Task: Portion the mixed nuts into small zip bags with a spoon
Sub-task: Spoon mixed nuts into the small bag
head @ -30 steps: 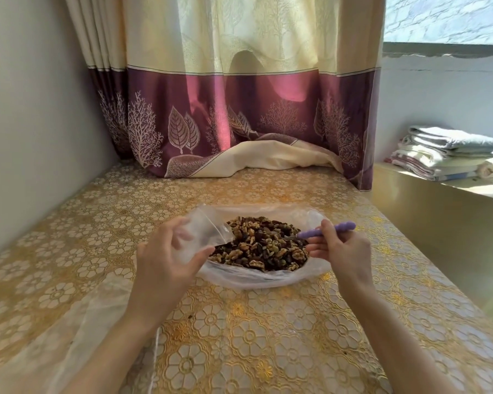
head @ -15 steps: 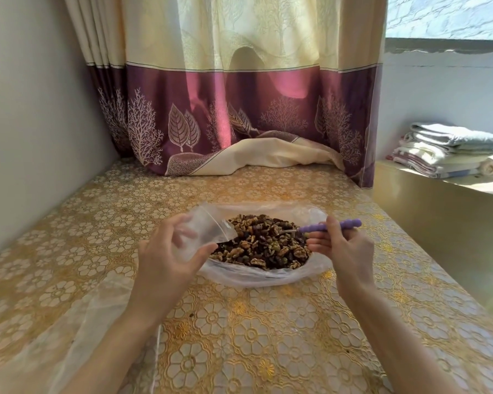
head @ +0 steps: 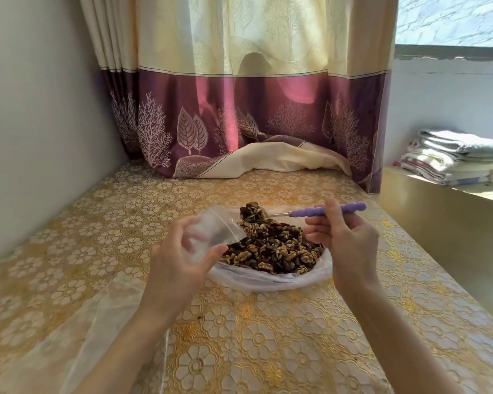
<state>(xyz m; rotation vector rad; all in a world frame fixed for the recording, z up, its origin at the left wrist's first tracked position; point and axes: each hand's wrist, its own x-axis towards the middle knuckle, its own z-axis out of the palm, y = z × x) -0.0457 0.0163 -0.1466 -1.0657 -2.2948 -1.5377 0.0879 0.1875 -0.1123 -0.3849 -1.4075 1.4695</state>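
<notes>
The table (head: 268, 351), covered with a gold floral embossed plastic cloth, carries the work at about its middle, nearer the right edge than the left. There the large clear plastic bag (head: 268, 281) lies open on the cloth with the heap of mixed nuts (head: 271, 248), walnuts and dark dried pieces, inside it. The left hand (head: 180, 260) holds the small clear zip bag (head: 211, 234) over the left side of the heap, thumb and fingers curled round it, mouth turned toward the heap; no nuts are visible inside it. The right hand (head: 345, 237) pinches the purple handle of the metal spoon (head: 305, 213) between thumb and fingers. Change: half a second ago the spoon bowl was buried in the far side of the heap; it is now lifted clear above the heap, heaped with nuts, just beside the zip bag's mouth. The scoop phase therefore appears complete and the transfer is the step in hand. The load is piled high, so tilting before the bowl enters the mouth would likely spill pieces back onto the heap.
</notes>
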